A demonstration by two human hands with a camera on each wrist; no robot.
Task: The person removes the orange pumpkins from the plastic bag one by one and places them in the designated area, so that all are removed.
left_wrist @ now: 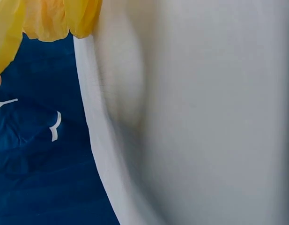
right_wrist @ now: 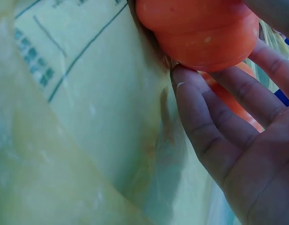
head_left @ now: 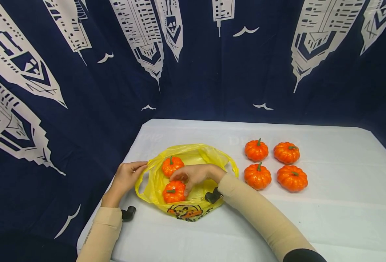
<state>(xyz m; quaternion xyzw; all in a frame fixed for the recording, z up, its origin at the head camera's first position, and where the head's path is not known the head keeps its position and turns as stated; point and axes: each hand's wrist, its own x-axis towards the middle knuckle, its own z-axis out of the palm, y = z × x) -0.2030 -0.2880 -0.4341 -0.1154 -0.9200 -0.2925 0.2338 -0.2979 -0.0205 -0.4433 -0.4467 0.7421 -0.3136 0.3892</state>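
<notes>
A yellow plastic bag (head_left: 209, 156) lies with its mouth spread on the white table. My left hand (head_left: 125, 180) pinches its left edge by the handle. In the left wrist view only some of the bag (left_wrist: 46, 18) and a sliver of that hand show. Inside the bag, my right hand (head_left: 196, 174) holds the nearer small orange pumpkin (head_left: 171, 196) between thumb and fingers. The right wrist view shows the fingers against the underside of this pumpkin (right_wrist: 200, 35). A second pumpkin (head_left: 171, 165) with a green stem sits behind it in the bag.
Right of the bag, several more pumpkins stand in a small block, among them a back one (head_left: 256, 150) and a front one (head_left: 292, 178). The white table (head_left: 343, 218) ends at a dark blue curtain (head_left: 206, 91) with white building prints.
</notes>
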